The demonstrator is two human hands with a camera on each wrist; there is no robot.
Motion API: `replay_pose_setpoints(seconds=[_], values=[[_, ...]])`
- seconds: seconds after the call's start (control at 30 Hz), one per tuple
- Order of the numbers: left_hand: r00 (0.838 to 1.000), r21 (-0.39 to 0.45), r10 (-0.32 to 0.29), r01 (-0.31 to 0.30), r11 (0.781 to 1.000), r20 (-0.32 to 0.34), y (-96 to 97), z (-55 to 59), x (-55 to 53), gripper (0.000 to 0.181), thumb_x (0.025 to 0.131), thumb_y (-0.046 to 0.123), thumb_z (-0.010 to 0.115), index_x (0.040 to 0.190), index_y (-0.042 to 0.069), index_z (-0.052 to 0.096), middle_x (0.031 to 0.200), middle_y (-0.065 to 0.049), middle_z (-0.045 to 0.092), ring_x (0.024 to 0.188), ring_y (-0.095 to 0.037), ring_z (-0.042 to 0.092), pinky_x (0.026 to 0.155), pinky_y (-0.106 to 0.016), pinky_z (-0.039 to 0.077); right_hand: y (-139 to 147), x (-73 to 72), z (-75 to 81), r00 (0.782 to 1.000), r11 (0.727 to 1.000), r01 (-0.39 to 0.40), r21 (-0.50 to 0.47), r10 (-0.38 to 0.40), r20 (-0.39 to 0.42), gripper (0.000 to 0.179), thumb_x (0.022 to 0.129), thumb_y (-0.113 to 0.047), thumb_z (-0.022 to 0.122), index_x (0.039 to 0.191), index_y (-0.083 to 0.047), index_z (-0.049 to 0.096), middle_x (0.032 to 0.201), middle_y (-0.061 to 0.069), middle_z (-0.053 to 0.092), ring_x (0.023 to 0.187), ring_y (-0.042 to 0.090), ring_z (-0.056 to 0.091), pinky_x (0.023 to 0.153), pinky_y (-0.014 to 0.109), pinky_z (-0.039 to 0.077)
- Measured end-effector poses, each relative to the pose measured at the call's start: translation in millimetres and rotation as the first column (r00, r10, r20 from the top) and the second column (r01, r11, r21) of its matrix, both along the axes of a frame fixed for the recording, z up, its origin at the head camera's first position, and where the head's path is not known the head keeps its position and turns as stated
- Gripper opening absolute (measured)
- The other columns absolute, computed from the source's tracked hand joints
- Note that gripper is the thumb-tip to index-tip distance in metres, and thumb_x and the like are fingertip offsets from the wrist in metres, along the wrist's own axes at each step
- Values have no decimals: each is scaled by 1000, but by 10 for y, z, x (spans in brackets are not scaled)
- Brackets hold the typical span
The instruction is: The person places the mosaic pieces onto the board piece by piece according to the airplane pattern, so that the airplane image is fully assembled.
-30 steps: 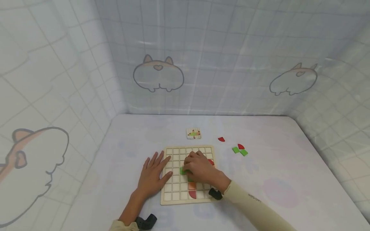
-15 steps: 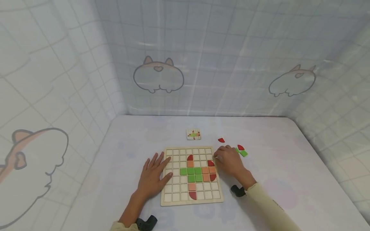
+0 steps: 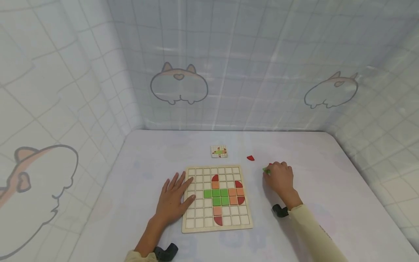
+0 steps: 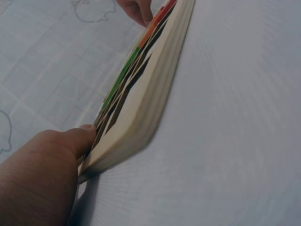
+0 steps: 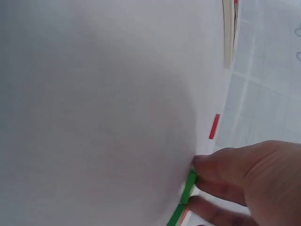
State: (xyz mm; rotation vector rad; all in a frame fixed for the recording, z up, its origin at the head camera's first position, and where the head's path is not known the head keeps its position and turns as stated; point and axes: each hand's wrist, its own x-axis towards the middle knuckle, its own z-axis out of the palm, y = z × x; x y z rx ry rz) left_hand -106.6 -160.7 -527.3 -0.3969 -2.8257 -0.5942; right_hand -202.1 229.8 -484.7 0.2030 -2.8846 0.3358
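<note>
My left hand [image 3: 171, 202] lies spread on the left edge of a wooden grid board [image 3: 195, 222]. Its thumb rests on the board's rim in the left wrist view. Green squares [image 3: 216, 193], orange squares [image 3: 232, 192] and red quarter-circle tiles [image 3: 218, 221] fill part of the grid. Right of the board, my right hand [image 3: 279, 180] reaches down to the loose tiles. In the right wrist view its thumb and a finger pinch a green square tile [image 5: 189, 186] low at the table. A second green tile [image 5: 176, 215] touches its end, and the hand hides part of that group.
Behind the board lies a small pattern card [image 3: 219, 151]. A loose red quarter-circle tile [image 3: 250, 158] sits to the right of the card. Another red tile [image 3: 270, 164] peeks out beside my right fingers. A tiled-print curtain [image 3: 255, 54] surrounds the white tabletop [image 3: 157, 149].
My right hand has gone from the board's middle, past its right edge, to the loose green tiles at the right. The left hand has stayed in place.
</note>
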Motion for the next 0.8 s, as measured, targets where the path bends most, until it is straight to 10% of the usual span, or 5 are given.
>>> replay_pose_setpoints(seconds=[0.27, 0.47, 0.6, 0.8], values=[[1000, 26, -9, 9, 1000, -5, -5, 2, -21, 52, 102, 43, 45, 149, 21, 46, 159, -7, 29, 147, -32, 18, 116, -54, 9, -83, -57, 62, 999, 999, -26, -48, 27, 30, 11, 75, -14, 81, 79, -5, 77, 75, 6, 71, 70, 30, 59, 69, 50, 46], [1000, 13, 2, -2, 1000, -12, -16, 5, -7, 48, 104, 34, 42, 150, 18, 45, 158, -8, 30, 146, -32, 20, 116, -54, 11, -468, 106, 176, 982, 975, -185, -121, 179, -57, 9, 72, -18, 83, 76, -12, 78, 75, 0, 71, 66, 22, 55, 62, 42, 45], [1000, 11, 5, -5, 1000, -10, -17, -3, -7, 49, 104, 29, 44, 151, 15, 42, 158, -7, 30, 146, -31, 20, 116, -54, 10, -829, 250, 213, 920, 922, -374, -97, 356, -165, 6, 71, -18, 83, 73, -16, 78, 76, -3, 72, 65, 17, 52, 57, 34, 40], [1000, 32, -3, 3, 999, -22, -9, 11, 0, 49, 104, 25, 45, 151, 14, 42, 158, -8, 31, 146, -31, 21, 116, -54, 11, -1316, 491, 174, 748, 756, -654, -15, 644, -162, 3, 74, -22, 79, 77, -22, 78, 77, -14, 69, 68, 10, 47, 62, 28, 34]])
